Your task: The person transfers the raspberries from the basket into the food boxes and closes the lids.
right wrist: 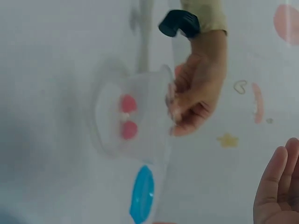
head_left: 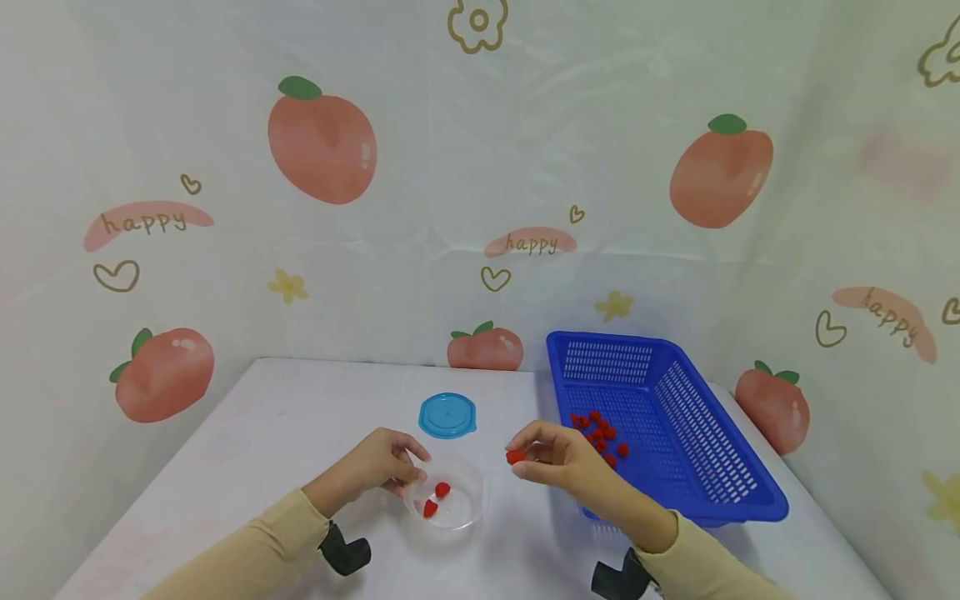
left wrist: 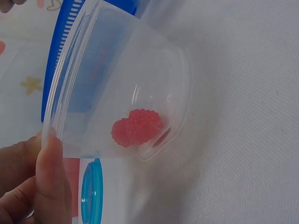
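Observation:
At its left side, a clear plastic tub (head_left: 467, 504) stands on the white table, its rim pinched between thumb and fingers of my left hand (head_left: 381, 463). Two red raspberries (left wrist: 144, 126) lie on the tub's bottom, close together in the left wrist view. Another raspberry (head_left: 515, 457) is pinched in the fingertips of my right hand (head_left: 558, 460), between the tub and the blue basket (head_left: 675, 433). The right wrist view shows part of the right hand (right wrist: 279, 189) at its lower right edge, with the held raspberry out of sight there.
Several more raspberries (head_left: 602, 433) lie in the left part of the blue basket, partly hidden behind the right hand. A blue lid (head_left: 447, 415) lies flat on the table behind the tub. A printed white cloth (head_left: 420, 275) hangs behind the table.

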